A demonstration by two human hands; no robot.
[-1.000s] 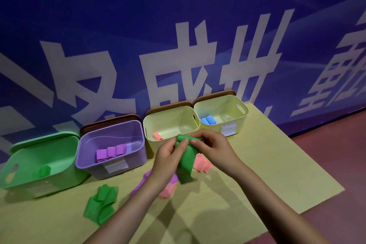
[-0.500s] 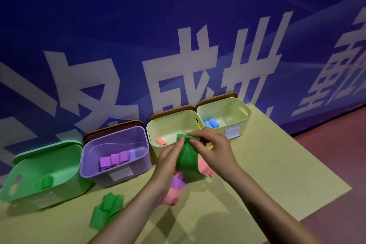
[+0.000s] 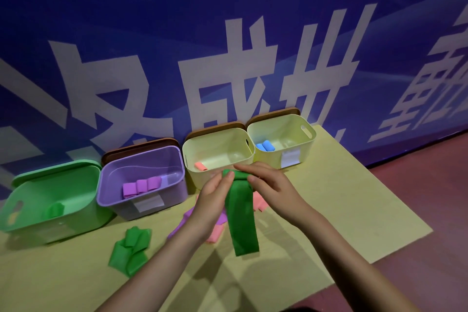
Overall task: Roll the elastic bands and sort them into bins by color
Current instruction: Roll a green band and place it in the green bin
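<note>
Head view: a green band is held up in the air over the middle of the yellow table, with its top end rolled into a small fat roll and its long tail hanging down flat. The roll is pinched from both sides, by the thumb and fingers of the left hand and by the curled fingers of the right hand. The band looks soft, thin, light and stretchy, so it can be judged to flop and to spring open if it is let go. It is best held right at the roll, tight at both ends, while the tail is wound up. Under the hands, loose pink bands and a purple band are seen lying on the table. Another green band is crumpled nearer the front left edge. Four bins are lined up along the back edge. A green bin with one green roll is at the left, then a purple bin with purple rolls, then a pale bin with one pink roll, then a second pale bin with blue rolls at the right. A blue wall with big white letters is seen behind them.
</note>
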